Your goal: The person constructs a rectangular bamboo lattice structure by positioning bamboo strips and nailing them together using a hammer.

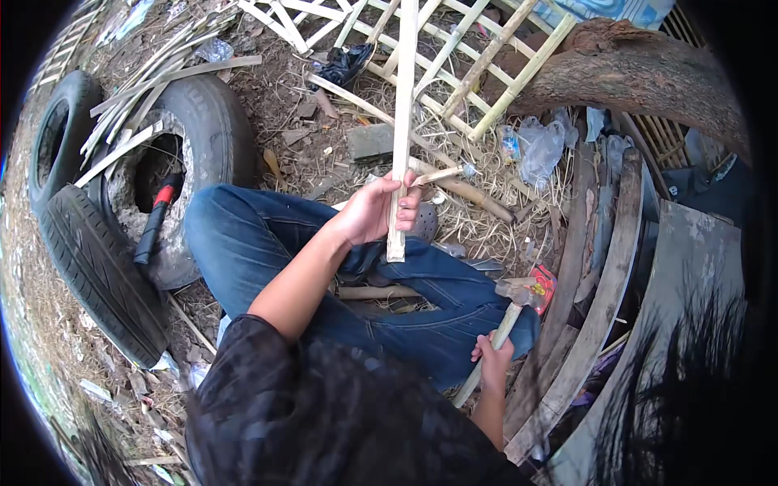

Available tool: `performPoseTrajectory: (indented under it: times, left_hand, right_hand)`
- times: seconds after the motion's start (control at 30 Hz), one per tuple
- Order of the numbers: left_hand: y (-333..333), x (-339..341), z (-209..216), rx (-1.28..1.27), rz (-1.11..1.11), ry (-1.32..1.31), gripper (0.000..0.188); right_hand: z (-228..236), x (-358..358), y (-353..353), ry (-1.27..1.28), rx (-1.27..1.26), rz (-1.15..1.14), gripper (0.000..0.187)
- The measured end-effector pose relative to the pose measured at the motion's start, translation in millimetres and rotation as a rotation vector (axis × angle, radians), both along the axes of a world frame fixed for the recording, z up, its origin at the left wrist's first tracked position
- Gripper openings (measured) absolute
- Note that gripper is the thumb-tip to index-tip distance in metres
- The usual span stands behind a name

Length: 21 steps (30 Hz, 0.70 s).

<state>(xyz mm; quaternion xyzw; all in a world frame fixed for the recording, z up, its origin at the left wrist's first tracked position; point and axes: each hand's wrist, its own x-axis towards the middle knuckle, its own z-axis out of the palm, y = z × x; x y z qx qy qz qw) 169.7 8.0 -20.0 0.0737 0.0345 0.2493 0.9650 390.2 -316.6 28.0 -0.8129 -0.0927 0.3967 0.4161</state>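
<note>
My left hand point(374, 212) is closed round the lower end of a long, pale bamboo slat point(403, 105). The slat stands out away from me over my bent legs, and its near end pokes out just below my fingers. Low on the right, my right hand point(493, 353) grips the wooden handle of a hammer point(507, 322). The hammer's head is up beside my right knee, close to a small red packet point(543, 288). A short split piece of bamboo point(438, 176) shows just right of my left hand's fingers.
Old tyres point(219, 121) lie at the left, with thin bamboo strips point(150, 89) and a red-and-black-handled tool point(158, 217) on them. Beyond my legs are a bamboo lattice point(486, 61), a grey block point(371, 141) and a bamboo pole point(474, 197). A thick log point(624, 73) and boards point(596, 316) line the right.
</note>
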Motion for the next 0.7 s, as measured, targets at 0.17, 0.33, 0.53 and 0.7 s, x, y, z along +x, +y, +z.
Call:
performPoseTrajectory:
  times: [0.17, 0.33, 0.53, 0.7]
  left_hand:
    - [11.1, -9.1, -8.3, -0.020, 0.051, -0.037, 0.019]
    - [15.6, -6.7, -11.4, -0.078, 0.122, -0.064, 0.019]
    - [18.0, -3.2, -17.5, -0.071, 0.225, -0.085, 0.021]
    - [18.3, -0.8, -16.7, -0.085, 0.283, -0.013, 0.022]
  right_hand:
    - [2.1, 1.0, 8.3, 0.007, 0.000, 0.016, 0.016]
    - [0.5, 2.3, 12.2, 0.013, -0.024, 0.002, 0.015]
    - [1.4, 5.8, 13.5, 0.010, -0.046, 0.008, 0.016]
    - [0.5, 5.4, 12.7, 0.012, -0.066, -0.004, 0.016]
